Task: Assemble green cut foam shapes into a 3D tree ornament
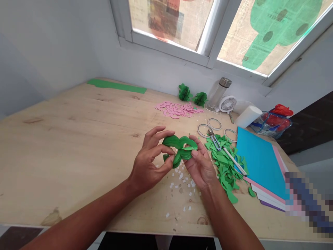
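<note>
Your left hand pinches the layered green paper by thumb and finger, other fingers fanned, your right hand is clamped on its opposite end, paper held above the table, clear basket back right holding something red.

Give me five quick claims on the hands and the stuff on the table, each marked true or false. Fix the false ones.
1. The left hand and right hand both hold the green paper piece. True.
2. The snips lie partly on the green scraps. True.
3. The green scraps lie left of the left hand. False: they lie right of the right hand.
4. The white fan stands beside the bottle. True.
5. The right hand holds the snips. False: it holds the green paper piece.
</note>
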`<state>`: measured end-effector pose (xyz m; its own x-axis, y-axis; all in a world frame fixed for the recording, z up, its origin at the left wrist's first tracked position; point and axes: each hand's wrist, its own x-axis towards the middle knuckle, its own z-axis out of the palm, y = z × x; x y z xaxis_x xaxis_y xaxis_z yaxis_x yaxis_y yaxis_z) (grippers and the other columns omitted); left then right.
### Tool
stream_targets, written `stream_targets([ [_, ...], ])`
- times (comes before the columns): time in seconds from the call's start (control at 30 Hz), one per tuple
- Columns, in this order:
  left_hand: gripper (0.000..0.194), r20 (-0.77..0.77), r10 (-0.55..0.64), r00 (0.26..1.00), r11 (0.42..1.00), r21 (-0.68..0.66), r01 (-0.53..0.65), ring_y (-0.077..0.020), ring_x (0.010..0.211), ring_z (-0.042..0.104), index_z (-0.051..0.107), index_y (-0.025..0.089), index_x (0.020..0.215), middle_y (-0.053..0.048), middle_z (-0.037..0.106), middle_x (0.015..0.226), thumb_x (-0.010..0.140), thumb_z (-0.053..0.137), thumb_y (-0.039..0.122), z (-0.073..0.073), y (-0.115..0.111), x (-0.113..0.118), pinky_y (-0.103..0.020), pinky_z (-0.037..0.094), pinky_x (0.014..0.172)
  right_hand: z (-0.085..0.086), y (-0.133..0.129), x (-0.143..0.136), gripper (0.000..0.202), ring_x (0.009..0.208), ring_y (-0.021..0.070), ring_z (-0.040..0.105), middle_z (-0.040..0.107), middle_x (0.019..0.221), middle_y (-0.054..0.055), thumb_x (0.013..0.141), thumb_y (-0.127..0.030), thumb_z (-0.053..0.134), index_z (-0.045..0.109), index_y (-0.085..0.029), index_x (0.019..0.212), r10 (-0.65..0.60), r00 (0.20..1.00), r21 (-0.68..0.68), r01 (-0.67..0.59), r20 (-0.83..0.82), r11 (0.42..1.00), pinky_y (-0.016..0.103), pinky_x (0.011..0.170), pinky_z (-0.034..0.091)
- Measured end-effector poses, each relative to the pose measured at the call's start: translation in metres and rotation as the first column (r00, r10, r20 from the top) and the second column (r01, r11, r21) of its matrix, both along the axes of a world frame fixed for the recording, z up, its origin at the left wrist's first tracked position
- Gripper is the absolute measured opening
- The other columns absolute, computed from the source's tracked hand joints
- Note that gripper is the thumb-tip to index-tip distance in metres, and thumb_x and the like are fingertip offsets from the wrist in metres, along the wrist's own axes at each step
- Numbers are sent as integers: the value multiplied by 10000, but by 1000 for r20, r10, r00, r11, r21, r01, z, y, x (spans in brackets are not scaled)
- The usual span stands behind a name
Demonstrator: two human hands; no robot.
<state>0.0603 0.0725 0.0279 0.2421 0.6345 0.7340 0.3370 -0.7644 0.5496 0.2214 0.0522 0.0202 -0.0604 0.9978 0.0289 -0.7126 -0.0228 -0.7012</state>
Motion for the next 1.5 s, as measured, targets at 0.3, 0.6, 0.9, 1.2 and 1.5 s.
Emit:
stream_targets([
  [0.3, 153, 39, -52, 998, 999, -5, 52, -281, 1286, 402, 565, 223, 784, -52, 565, 1260, 783, 557, 71, 0, -1, -6, -558, 357, 1039, 0, 1, 2, 411, 840, 118, 646, 702, 919, -7, 669, -182, 750, 618, -232, 1055, -27, 1000, -31, 27, -7, 999, 227, 773, 518],
  [0.6, 154, 179, -4, 984, 998, -63, 15, -277, 1256, 440, 551, 232, 749, -47, 617, 1179, 820, 495, 107, 4, 6, -13, -555, 363, 1038, -1, 3, 6, 390, 848, 130, 636, 696, 959, -4, 678, -198, 746, 621, -253, 1043, -63, 998, -14, 63, -9, 998, 250, 768, 527],
  [0.9, 152, 159, -1, 987, 982, -187, 31, -254, 1229, 460, 563, 220, 759, -53, 663, 1064, 867, 464, 181, -1, 18, -17, -481, 389, 1014, 2, 2, 7, 381, 833, 112, 637, 702, 938, -6, 673, -177, 748, 636, -240, 1032, -55, 997, -12, 54, -54, 998, 218, 759, 526],
  [1.2, 90, 188, 133, 973, 905, -423, -42, -225, 995, 604, 637, 226, 850, -36, 687, 940, 811, 607, 300, -8, 27, -15, -396, 430, 950, 0, 3, 8, 384, 846, 114, 644, 709, 953, -7, 677, -173, 744, 633, -240, 1039, -55, 997, 0, 56, -48, 998, 223, 769, 525],
  [1.5, 238, 553, -57, 831, 436, -735, 519, -222, 784, 631, 678, 183, 809, -62, 693, 815, 795, 599, 407, 4, 28, -12, -351, 491, 752, 1, 1, 7, 402, 829, 121, 664, 717, 953, 0, 667, -163, 752, 643, -226, 1048, 34, 999, -8, -34, -16, 999, 226, 769, 532],
])
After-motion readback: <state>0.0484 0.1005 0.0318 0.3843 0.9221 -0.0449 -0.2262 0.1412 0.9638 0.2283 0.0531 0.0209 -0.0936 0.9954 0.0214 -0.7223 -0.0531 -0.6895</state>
